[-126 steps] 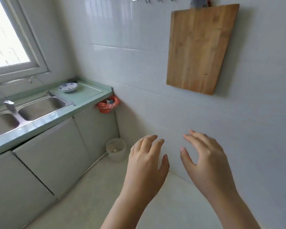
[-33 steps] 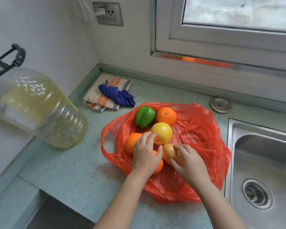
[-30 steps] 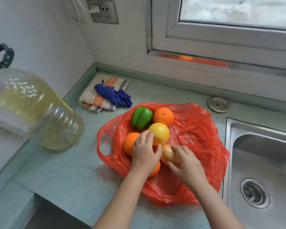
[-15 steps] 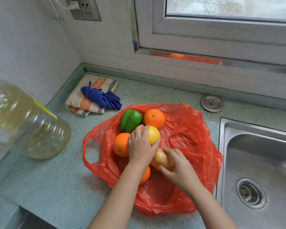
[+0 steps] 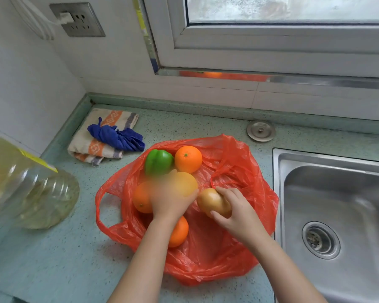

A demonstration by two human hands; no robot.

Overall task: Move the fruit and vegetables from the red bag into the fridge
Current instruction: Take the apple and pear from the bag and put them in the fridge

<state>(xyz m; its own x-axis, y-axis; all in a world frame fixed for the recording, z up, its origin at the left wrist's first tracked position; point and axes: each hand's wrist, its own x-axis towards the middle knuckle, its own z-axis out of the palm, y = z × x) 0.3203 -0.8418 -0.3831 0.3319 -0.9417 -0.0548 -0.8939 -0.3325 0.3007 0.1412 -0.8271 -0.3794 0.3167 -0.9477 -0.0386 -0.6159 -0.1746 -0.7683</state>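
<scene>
Clasping yellow fruit (image 5: 187, 182) — left grip (image 5: 170, 200); right grip (image 5: 235, 212) holds potato (image 5: 211, 202).

The speckled green desk (image 5: 64, 259) meets tiled walls in a corner. A red bag (image 5: 206, 261) lies spread open in its middle. Behind it to the left lies a folded striped towel (image 5: 85, 147) with a blue cloth (image 5: 118, 136) bunched on top. A clear bottle (image 5: 31, 193) of yellowish liquid sits at the left edge. A round metal lid (image 5: 260, 130) rests near the back corner of the steel sink (image 5: 337, 204) set in on the right.
</scene>
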